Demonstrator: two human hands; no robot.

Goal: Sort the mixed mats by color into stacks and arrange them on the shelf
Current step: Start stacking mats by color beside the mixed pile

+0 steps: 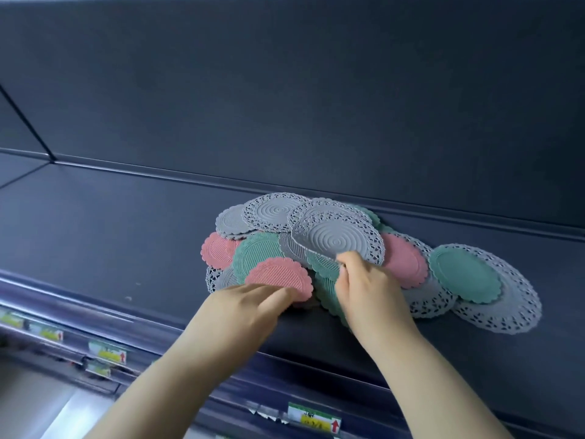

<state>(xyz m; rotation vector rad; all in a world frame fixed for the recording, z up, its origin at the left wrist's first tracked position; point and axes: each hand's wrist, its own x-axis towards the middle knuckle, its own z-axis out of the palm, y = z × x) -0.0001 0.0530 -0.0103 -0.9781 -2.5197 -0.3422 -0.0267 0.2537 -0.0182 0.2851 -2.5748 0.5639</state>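
Dozens of round silicone mats (259, 255) in grey, green and pink lie mixed in one loose heap on the dark blue-grey metal shelf (110, 236) in front of you, towards its back wall and right of centre. The heap overlaps in all directions, with no colour stacked on its own.

At the right end, the wide grey lace-edged mat (512, 308) lies flat on the shelf, and a plain green scalloped mat (462, 274) sits on top of it.

Near the middle, your right hand (370, 289) has its thumb and fingers curled and pinched on the near edge of the grey ringed mat with a lace border (338, 239); that mat is tilted up off the heap on your side.

Just to the left, the small pink ribbed mat (278, 278) lies on the front of the heap. Your left hand (250, 308) reaches to its near edge with fingers fairly straight and touching it. The fingertips are blurred, so you cannot tell whether the thumb pinches it from below.

Below the front rail, small green and yellow price labels (315, 421) run along the edge.
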